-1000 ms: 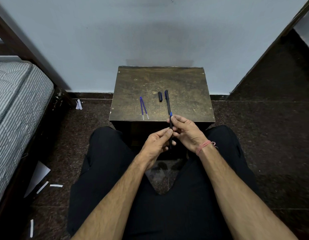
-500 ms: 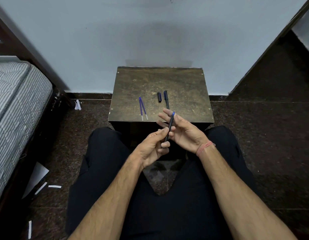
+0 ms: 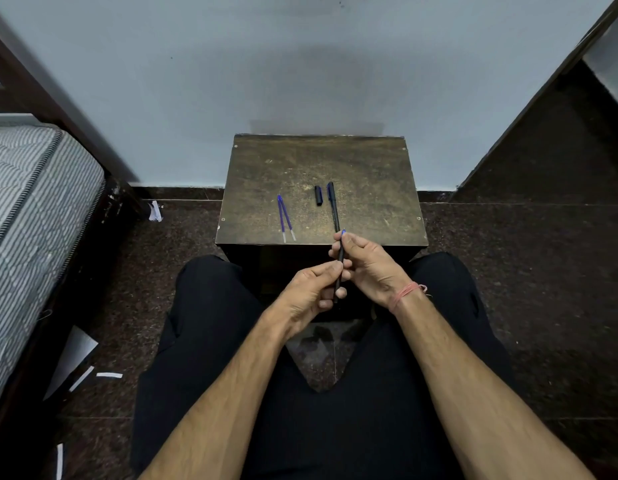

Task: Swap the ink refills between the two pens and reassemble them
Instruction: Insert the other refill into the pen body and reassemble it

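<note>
Both my hands hold one black pen (image 3: pixel 340 263) pointing to 12 o'clock, my left hand (image 3: pixel 312 289) pinching low, my right hand (image 3: pixel 364 263) curled near the blue tip, with two refills (image 3: pixel 285 218) at 11 o'clock on the counter (image 3: pixel 376 188).

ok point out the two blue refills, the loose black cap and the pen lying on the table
blue refills (image 3: pixel 285 218): head view, midway along the crossed pair
loose black cap (image 3: pixel 318 195): head view, middle of the cap
pen on the table (image 3: pixel 333 207): head view, mid barrel
</note>
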`<control>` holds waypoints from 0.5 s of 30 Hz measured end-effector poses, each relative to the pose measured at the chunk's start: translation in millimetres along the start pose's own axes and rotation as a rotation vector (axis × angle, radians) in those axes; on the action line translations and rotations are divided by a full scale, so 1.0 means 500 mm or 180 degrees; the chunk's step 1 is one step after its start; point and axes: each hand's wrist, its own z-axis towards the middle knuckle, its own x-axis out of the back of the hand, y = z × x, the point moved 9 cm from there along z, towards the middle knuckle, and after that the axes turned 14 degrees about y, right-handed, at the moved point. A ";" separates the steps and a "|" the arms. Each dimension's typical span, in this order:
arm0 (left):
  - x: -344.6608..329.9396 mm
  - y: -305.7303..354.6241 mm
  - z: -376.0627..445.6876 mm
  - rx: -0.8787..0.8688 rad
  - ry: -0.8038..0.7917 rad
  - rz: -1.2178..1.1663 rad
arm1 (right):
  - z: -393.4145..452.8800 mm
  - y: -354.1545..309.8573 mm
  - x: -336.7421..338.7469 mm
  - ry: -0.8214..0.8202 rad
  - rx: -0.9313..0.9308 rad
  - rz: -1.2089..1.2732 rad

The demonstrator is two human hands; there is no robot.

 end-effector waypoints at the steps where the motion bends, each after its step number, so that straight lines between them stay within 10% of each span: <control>1: -0.007 0.000 -0.004 0.0187 -0.0194 -0.0190 | -0.004 0.000 -0.005 -0.0140 -0.0122 0.0142; 5: -0.018 0.004 -0.018 0.0420 -0.0530 -0.0421 | -0.022 -0.007 -0.036 -0.0747 -0.0248 0.0346; 15: 0.019 0.016 -0.004 -0.0354 0.0375 0.0578 | -0.006 -0.010 -0.019 0.0050 0.0283 -0.0364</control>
